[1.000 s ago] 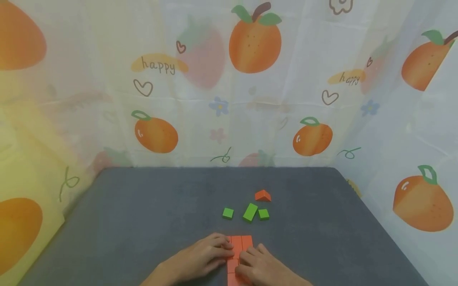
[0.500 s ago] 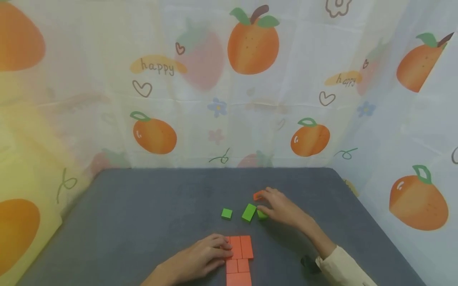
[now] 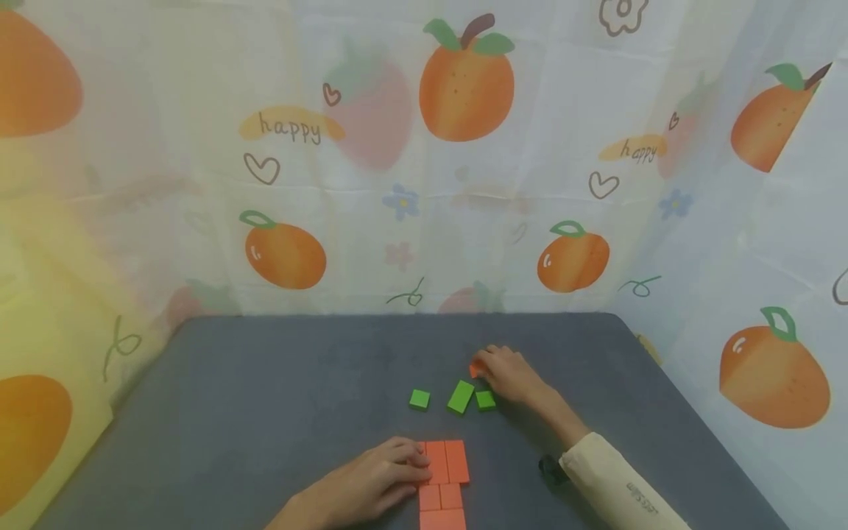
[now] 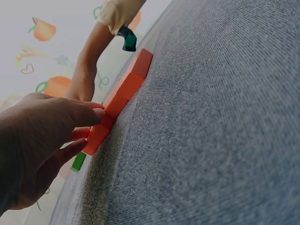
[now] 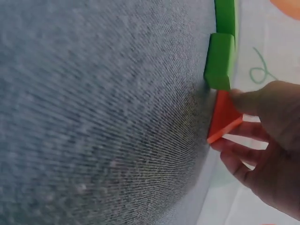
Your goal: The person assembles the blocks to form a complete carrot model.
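Observation:
Several flat orange-red blocks (image 3: 442, 497) lie joined in a column at the table's front. My left hand (image 3: 377, 478) rests at their left side, its relaxed fingers touching the upper blocks. In the left wrist view, my fingertips lie against the side of the block row (image 4: 125, 91). Farther back, my right hand (image 3: 509, 375) pinches an orange triangular block (image 5: 225, 117) between thumb and fingers. That block still stands on the table, and the head view shows only its left end. A small green block (image 3: 486, 400) sits just in front of my right hand.
A longer green block (image 3: 460, 397) lies slanted left of the small one, with another green block (image 3: 419, 399) farther left. Below my right sleeve (image 3: 616, 482) is a dark strap (image 3: 551, 470). A fruit-print curtain (image 3: 404, 250) borders the grey table (image 3: 265, 397).
My right hand has left the orange-red blocks, reached forward and right, and taken hold of the triangular block. My left hand has stayed in place on the column.

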`<state>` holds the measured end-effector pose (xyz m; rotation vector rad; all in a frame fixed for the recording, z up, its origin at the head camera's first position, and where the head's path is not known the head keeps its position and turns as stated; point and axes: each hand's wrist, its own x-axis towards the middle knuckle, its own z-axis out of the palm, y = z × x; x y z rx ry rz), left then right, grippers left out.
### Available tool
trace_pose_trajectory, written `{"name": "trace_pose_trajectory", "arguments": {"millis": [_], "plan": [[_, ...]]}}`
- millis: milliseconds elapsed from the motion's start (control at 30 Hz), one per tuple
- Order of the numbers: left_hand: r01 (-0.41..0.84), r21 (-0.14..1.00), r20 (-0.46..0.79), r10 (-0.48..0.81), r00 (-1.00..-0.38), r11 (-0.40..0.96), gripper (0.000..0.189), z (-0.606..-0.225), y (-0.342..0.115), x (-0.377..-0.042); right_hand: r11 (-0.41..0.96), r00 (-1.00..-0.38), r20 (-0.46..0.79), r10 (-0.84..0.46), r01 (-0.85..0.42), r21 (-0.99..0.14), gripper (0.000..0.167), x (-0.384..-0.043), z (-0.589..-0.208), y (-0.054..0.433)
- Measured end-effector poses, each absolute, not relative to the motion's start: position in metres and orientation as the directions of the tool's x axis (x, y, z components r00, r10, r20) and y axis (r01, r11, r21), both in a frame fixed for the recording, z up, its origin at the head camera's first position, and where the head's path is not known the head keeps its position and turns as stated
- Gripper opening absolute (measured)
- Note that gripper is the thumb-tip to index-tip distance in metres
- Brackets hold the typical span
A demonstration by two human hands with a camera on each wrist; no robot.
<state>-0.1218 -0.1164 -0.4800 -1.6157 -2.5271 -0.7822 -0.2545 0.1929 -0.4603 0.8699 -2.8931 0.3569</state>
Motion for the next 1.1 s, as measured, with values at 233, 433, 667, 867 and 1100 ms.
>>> {"name": "trace_pose_trajectory", "arguments": {"millis": [233,433,667,867,1100], "plan": [[0.858,0.388,0.284,0.842,-0.458,0.337,0.028,-0.481,-0.117,-0.121,0.814,-0.802,0.269,-0.533,-0.572,-0.095,0.033,-0.251,-0.465,0.202],[0.867,0.378,0.305,0.841,-0.447,0.324,0.028,-0.481,-0.118,-0.121,0.853,-0.814,0.324,-0.482,-0.521,-0.04,0.041,-0.241,-0.468,0.222],[0.871,0.376,0.325,0.836,-0.443,0.315,0.027,-0.482,-0.118,-0.121,0.842,-0.849,0.216,-0.482,-0.517,-0.155,0.047,-0.235,-0.462,0.243],[0.872,0.374,0.326,0.835,-0.442,0.316,0.026,-0.48,-0.118,-0.121,0.86,-0.855,0.188,-0.483,-0.503,-0.083,0.05,-0.227,-0.448,0.246],[0.87,0.368,0.316,0.836,-0.449,0.328,0.027,-0.48,-0.117,-0.122,0.846,-0.818,0.246,-0.52,-0.532,0.017,0.03,-0.224,-0.447,0.249]]}}
